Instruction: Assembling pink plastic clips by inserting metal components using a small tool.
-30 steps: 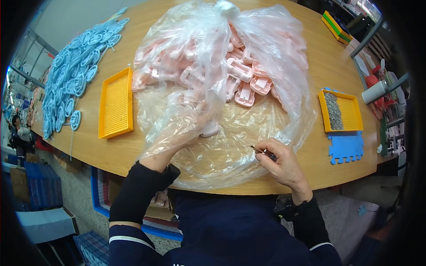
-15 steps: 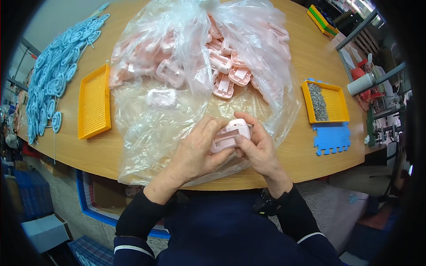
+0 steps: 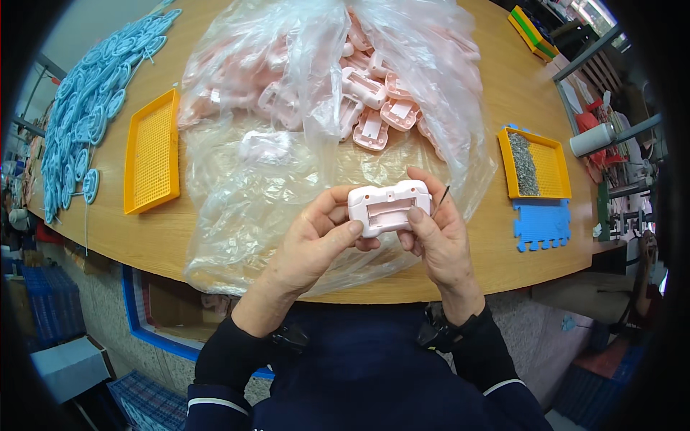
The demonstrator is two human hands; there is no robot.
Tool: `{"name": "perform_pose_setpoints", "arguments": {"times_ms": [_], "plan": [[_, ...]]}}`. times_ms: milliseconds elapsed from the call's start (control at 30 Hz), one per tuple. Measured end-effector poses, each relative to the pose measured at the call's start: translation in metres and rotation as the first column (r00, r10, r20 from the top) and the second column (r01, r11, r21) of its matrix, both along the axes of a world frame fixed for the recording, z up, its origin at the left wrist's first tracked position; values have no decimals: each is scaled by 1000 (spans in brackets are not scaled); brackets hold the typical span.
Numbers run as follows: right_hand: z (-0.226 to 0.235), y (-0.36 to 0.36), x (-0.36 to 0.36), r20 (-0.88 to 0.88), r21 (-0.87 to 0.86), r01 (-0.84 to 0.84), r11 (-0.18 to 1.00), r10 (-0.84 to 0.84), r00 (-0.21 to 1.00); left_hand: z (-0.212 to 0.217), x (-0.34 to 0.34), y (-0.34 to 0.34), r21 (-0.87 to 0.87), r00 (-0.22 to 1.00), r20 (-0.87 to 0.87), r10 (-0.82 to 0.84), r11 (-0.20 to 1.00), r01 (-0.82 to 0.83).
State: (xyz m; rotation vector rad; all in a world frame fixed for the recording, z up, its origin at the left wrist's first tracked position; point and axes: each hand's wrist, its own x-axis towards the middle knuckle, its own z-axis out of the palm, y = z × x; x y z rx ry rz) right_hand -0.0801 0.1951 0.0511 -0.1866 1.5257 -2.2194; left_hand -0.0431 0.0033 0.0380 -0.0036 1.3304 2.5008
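Observation:
Between both hands, above the near part of the table, is a pale pink plastic casing (image 3: 359,203) with a rectangular opening and small holes along its top edge. My left hand (image 3: 310,241) grips its left end, the thumb on the lower corner. My right hand (image 3: 440,233) holds the right end, with the thumb over the opening's edge. A thin dark rod (image 3: 442,199) sticks up by the right index finger; its lower part is hidden. Behind the hands, a clear plastic bag (image 3: 251,197) spreads over the table, with several similar pink casings (image 3: 372,131) heaped inside.
An orange perforated tray (image 3: 152,158) lies at left, beside a heap of blue looped cords (image 3: 86,100). At right, another orange tray (image 3: 553,169) holds small metal parts (image 3: 523,165) and rests on a blue foam mat (image 3: 542,224). The wooden table's edge (image 3: 503,280) curves in front of me.
The pink casing has turned from a tilt to nearly level, its opening more toward me. My hands have moved slightly apart, and the thin dark rod now shows by the right hand.

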Motion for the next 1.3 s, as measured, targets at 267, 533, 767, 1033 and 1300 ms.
{"name": "perform_pose_setpoints", "arguments": {"times_ms": [267, 533, 767, 1033, 1300], "plan": [[-10, -1, 7, -519, 279, 142, 950, 25, 855, -7, 1, 0, 172, 994, -10, 113, 979, -110], [-13, 6, -1, -791, 344, 154, 926, 198, 578, -8, 3, -6, 21, 997, 83, 9, 1000, -11], [-14, 7, 6, -288, 137, 77, 988, -34, 957, -6, 4, -2, -37, 990, 12, 141, 989, -140], [-13, -3, 8, -28, 18, -47, 999, 48, 998, -12, 8, 7, -49, 972, -36, 231, 971, -233], [-15, -5, -3, -21, -6, -47, 999, 47, 999, -5, 11, 11, -142, 998, 55, 32, 990, -24]]}}
